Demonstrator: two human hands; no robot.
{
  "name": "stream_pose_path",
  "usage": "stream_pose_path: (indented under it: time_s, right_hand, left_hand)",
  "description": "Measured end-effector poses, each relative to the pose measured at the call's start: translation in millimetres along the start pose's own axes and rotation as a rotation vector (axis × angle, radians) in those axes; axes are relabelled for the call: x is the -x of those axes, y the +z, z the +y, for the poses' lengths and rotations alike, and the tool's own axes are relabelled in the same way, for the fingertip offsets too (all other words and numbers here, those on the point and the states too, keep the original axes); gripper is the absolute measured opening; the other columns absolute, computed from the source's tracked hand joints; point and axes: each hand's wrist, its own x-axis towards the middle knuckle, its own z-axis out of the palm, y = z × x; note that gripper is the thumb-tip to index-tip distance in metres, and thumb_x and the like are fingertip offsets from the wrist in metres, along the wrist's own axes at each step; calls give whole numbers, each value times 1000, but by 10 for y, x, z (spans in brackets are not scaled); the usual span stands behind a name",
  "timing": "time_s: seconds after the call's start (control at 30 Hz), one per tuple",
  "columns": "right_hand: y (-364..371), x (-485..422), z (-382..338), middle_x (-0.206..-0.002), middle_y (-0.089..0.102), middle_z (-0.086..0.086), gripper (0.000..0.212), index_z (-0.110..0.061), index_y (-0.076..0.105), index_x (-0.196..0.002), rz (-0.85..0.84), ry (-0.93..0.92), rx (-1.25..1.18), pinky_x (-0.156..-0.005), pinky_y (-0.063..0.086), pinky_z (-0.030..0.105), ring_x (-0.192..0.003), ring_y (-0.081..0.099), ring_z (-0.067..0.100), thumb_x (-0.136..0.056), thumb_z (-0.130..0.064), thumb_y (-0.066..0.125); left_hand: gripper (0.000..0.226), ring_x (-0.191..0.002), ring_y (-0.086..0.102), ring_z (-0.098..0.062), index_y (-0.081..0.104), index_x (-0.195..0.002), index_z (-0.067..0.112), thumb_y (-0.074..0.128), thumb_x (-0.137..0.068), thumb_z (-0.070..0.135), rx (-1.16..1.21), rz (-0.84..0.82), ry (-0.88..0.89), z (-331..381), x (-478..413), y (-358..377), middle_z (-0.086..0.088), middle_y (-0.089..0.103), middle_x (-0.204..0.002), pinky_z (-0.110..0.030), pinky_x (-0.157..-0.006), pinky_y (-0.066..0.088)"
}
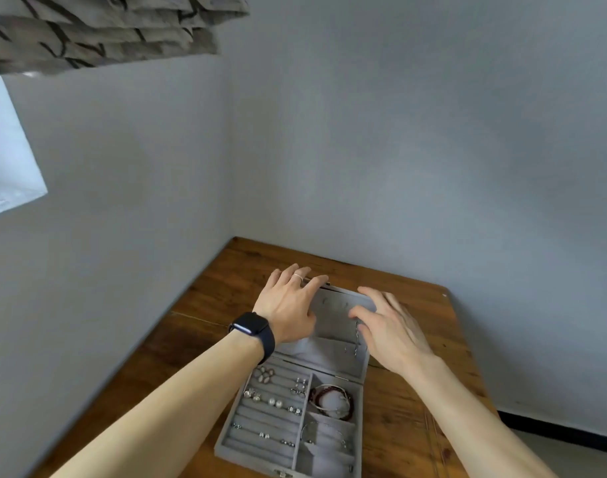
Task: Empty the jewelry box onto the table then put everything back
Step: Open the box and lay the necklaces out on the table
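Head view. The jewelry box (305,405) is sitting open on the wooden table (226,291), just in front of you, with its lid (333,315) standing raised at the far side. You are laying your left hand (288,305) over the lid's upper left corner, with the fingers spread and nearly straight across the top edge and curling round nothing. Your right hand (391,326) is hovering at the lid's right side, loose and unclenched; whether it is touching the lid cannot be told. A thin chain (357,339) is hanging on the lid's inner face, just beside your right thumb. Small earrings (274,402) are lying in the slotted left half of the box. A red bracelet (313,396) is resting in the far right compartment, and a thin bangle (307,429) is lying in the one nearer you. You are wearing a dark watch (252,327) on the left wrist and a ring (297,277) on that hand.
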Motion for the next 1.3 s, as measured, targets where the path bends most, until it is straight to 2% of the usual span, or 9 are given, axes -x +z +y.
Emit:
stream_pose_path:
  time_s: [0.17, 0.4, 0.53, 0.7, 0.8, 0.97, 1.03, 1.2, 1.3]
  right_hand:
    - [31, -57, 5, -149, 41, 3, 9, -25, 62, -105, 40, -15, 97, -90, 48, 40, -124, 41, 30, -97, -24, 59]
    - [-4, -68, -37, -153, 29, 4, 17, -20, 54, -109, -23, -43, 170, -94, 42, 38, -127, 35, 29, -95, -11, 57]
    - [-115, -74, 17, -137, 45, 1, 8, -13, 51, -107, 89, -24, -24, -82, 45, 33, -109, 50, 23, -103, -14, 44]
    - [-276, -129, 54, -104, 57, 2, 5, -21, 43, -104, 237, 143, -332, -72, 51, 36, -89, 57, 20, -105, -20, 39]
    - [-412, -182, 60, -90, 55, -4, 8, -25, 40, -99, 374, 201, -441, -59, 42, 19, -77, 55, 7, -105, -20, 41]
    - [-697, -165, -4, -86, 51, -16, 12, -26, 40, -96, 498, 235, -508, -60, 40, 5, -84, 53, -9, -104, -18, 42]
    - [-805, -133, -38, -87, 52, -15, 12, -28, 40, -96, 491, 217, -523, -58, 41, 9, -81, 54, -4, -104, -19, 42]
    - [-1114, -8, -129, -91, 58, -12, 6, -28, 45, -99, 396, 141, -558, -69, 48, 23, -84, 58, 6, -104, -25, 45]
    - [-1311, 127, -201, -90, 61, -16, 9, -32, 49, -95, 338, 112, -584, -70, 46, 16, -85, 58, 2, -102, -26, 50]
  left_hand:
    - [75, -144, 26, -30, 27, -153, 31, 57, -84, 33, -5, 4, 11, -20, -38, 92, -7, 37, -153, -45, -120, 20]
    - [76, -144, 27, -30, 26, -153, 30, 58, -84, 33, -12, 18, 21, -25, -4, 93, -6, 36, -154, -45, -120, 20]
    - [76, -145, 25, -30, 25, -154, 31, 58, -85, 32, -12, 8, 17, -24, 15, 77, -6, 35, -155, -46, -120, 19]
    - [74, -146, 23, -30, 24, -154, 32, 57, -87, 32, 2, -25, 3, -2, 20, 37, -6, 33, -157, -46, -119, 20]
    - [73, -147, 23, -30, 25, -153, 32, 56, -88, 31, 8, -44, -13, 10, 19, 15, -6, 33, -157, -46, -120, 20]
    - [70, -146, 25, -28, 27, -153, 34, 55, -89, 29, 14, -77, -15, 11, 12, -60, -5, 34, -157, -45, -120, 21]
    - [69, -147, 25, -27, 28, -153, 33, 55, -89, 27, 35, -90, -19, 25, 23, -120, -6, 32, -158, -44, -120, 21]
    - [70, -138, 38, -24, 36, -150, 34, 62, -85, 29, 308, 38, 14, 259, 46, -546, -1, 40, -153, -42, -111, 38]
    - [55, -118, 58, -11, 57, -136, 33, 68, -82, 37, 659, 25, 72, 481, 109, -846, 11, 62, -133, -33, -102, 48]
